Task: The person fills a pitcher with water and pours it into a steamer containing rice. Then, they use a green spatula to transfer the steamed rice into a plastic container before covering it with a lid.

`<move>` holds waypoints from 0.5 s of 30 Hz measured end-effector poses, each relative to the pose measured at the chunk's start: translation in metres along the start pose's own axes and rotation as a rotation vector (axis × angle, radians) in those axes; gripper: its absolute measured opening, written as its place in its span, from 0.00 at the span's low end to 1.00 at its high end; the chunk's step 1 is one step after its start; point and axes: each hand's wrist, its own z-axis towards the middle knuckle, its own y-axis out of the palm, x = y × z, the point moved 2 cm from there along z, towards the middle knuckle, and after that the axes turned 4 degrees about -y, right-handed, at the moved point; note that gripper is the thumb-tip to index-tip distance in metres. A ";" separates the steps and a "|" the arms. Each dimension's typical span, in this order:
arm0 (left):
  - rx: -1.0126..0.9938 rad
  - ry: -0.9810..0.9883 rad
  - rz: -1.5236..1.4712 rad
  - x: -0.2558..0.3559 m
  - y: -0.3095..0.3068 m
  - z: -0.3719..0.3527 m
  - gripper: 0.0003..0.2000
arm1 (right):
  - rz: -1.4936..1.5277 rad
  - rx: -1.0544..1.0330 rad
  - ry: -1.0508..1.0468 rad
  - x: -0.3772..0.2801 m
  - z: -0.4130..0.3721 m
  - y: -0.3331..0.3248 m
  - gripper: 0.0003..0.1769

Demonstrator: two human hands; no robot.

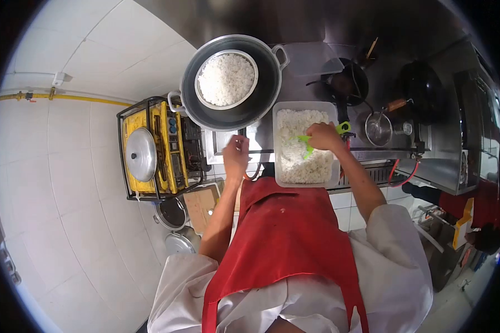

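A pale plastic tub (276, 133) of cooked white rice (305, 171) stands in front of me on the counter. My right hand (325, 137) is closed around a green plastic rice paddle (307, 145), its blade down at the rice and its handle end sticking out past the tub's right rim. Left of the tub, my left hand (236, 152) is raised with loosely curled fingers, and nothing shows in them. It is just below a large grey pot (191, 83), in which a round metal bowl (198, 91) heaped with white rice sits.
A yellow generator (169, 147) with a metal lid (141, 154) on it stands at left. Lidded pots (179, 242) are on the floor below. Dark pans (419, 83) and a strainer (378, 129) lie at right. Another person in red (486, 205) is at far right.
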 end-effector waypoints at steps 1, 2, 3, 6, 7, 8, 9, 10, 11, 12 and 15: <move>0.068 0.032 0.070 0.004 -0.011 0.009 0.07 | 0.022 -0.002 0.006 0.005 -0.005 -0.008 0.14; 0.119 0.050 0.103 0.004 -0.020 0.019 0.07 | 0.041 -0.004 0.011 0.008 -0.011 -0.018 0.15; 0.170 0.069 0.135 0.006 -0.029 0.030 0.07 | 0.060 -0.004 0.014 0.012 -0.014 -0.026 0.15; 0.232 0.067 0.117 0.013 -0.051 0.058 0.10 | 0.040 0.018 0.017 0.021 -0.014 -0.052 0.14; 0.247 0.045 0.132 0.010 -0.055 0.070 0.11 | 0.054 0.035 0.012 0.019 -0.013 -0.063 0.15; 0.247 0.060 0.173 0.008 -0.058 0.081 0.13 | 0.051 0.097 0.012 0.014 -0.011 -0.077 0.14; 0.247 0.073 0.215 0.006 -0.061 0.091 0.14 | 0.050 0.095 0.014 0.008 -0.006 -0.090 0.14; 0.247 0.085 0.256 0.003 -0.063 0.099 0.16 | 0.048 0.092 0.016 0.003 0.002 -0.104 0.13; 0.264 0.118 0.284 0.003 -0.065 0.105 0.17 | 0.046 0.089 0.019 -0.003 0.012 -0.117 0.13; 0.280 0.149 0.313 0.003 -0.067 0.110 0.19 | 0.005 0.130 0.025 -0.013 0.023 -0.128 0.13; 0.272 0.143 0.307 0.009 -0.072 0.120 0.22 | -0.049 0.153 0.022 -0.041 0.072 -0.158 0.13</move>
